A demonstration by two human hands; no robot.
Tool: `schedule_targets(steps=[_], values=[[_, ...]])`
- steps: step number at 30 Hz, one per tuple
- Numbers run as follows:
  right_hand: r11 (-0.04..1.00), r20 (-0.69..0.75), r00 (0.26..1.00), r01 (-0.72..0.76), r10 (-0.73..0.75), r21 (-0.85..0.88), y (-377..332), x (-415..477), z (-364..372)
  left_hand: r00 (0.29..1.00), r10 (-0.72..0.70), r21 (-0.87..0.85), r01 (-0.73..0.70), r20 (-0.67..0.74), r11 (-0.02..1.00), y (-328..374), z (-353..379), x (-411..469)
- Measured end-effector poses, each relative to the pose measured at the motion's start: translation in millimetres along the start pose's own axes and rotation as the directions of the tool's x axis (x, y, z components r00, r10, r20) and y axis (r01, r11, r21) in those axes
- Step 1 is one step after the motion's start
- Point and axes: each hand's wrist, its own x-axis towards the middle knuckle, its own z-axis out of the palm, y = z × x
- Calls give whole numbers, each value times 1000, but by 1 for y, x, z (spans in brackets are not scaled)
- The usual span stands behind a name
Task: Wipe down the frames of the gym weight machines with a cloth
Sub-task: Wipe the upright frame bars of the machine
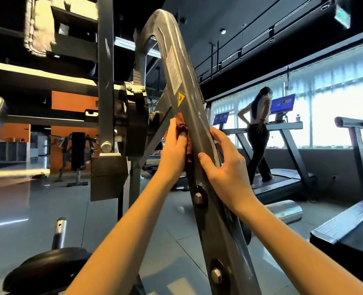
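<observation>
Someone's left hand is pressing a reddish cloth flat-fingered against the left side of the slanted grey frame bar. Meanwhile their right hand is gripping the same bar just opposite, fingers curling round its edge.

A rust-brown cloth (bunched, creased) lies pressed against the left flank of the grey, leaning steel frame, just below its yellow warning sticker.

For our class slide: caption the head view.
Left hand presses a reddish-brown cloth on a curved grey metal frame that the right hand grips.
</observation>
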Motion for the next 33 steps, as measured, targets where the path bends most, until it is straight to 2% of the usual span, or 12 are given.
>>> schedule_targets(steps=[5,12,15,18,20,22,25,30,33], values=[[999,-14,999,-36,36,35,1,-2,0,993,52,-31,-48,110,998,-11,10,-72],[999,6,1000,-22,22,29,2,0,1,998,-17,120,9,61,993,-2,-15,25],[1000,3,1000,-17,17,26,4,-3,1,998,9,51,-12,57,999,-6,-6,-8],[999,-18,1000,-16,17,50,5,-3,1,980,49,23,-55,195,998,-12,0,-68],[998,-19,1000,-11,12,61,5,0,1,969,65,61,-82,239,995,-16,-6,-66],[998,-5,1000,-10,11,61,5,2,1,975,41,92,-62,219,994,-16,-14,-37],[999,4,1000,-12,12,39,5,0,2,983,15,34,-22,184,999,-3,-16,-15],[999,12,1000,-26,26,34,6,-2,0,958,-30,24,24,284,999,-26,-12,-74],[998,3,999,-33,32,47,8,-1,0,966,-18,50,6,257,999,-42,-17,-88]])
